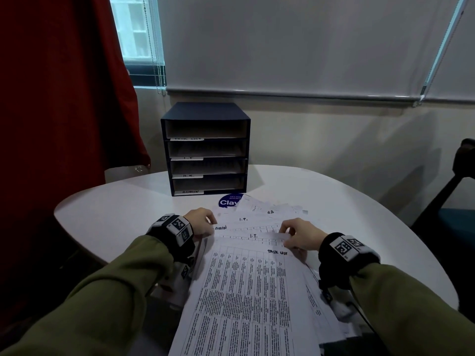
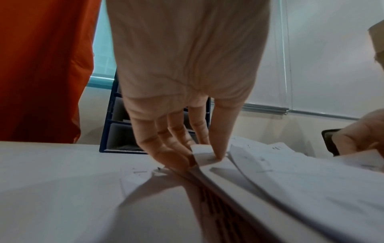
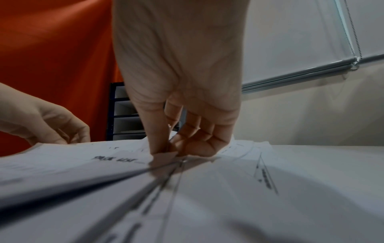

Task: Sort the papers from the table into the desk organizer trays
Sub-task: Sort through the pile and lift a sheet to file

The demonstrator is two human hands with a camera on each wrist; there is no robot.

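A fanned stack of printed papers (image 1: 254,291) lies on the white table (image 1: 115,214) in front of me; the top sheet is hand-labelled "TASK LIST", and the sheets behind read "I.T." and "Admin". My left hand (image 1: 209,224) holds the stack's left edge. In the left wrist view my left hand (image 2: 205,156) has its index finger on top of a sheet corner and the other fingers under it. My right hand (image 1: 285,237) pinches the right corner of the upper sheets, thumb against index, which shows close up (image 3: 166,152). The dark blue organizer (image 1: 205,150) stands behind, with labelled trays.
A round blue sticker (image 1: 228,201) lies on the table between organizer and papers. A red curtain (image 1: 51,98) hangs at the left, and a dark chair (image 1: 452,191) stands at the right. The table edge curves close on both sides.
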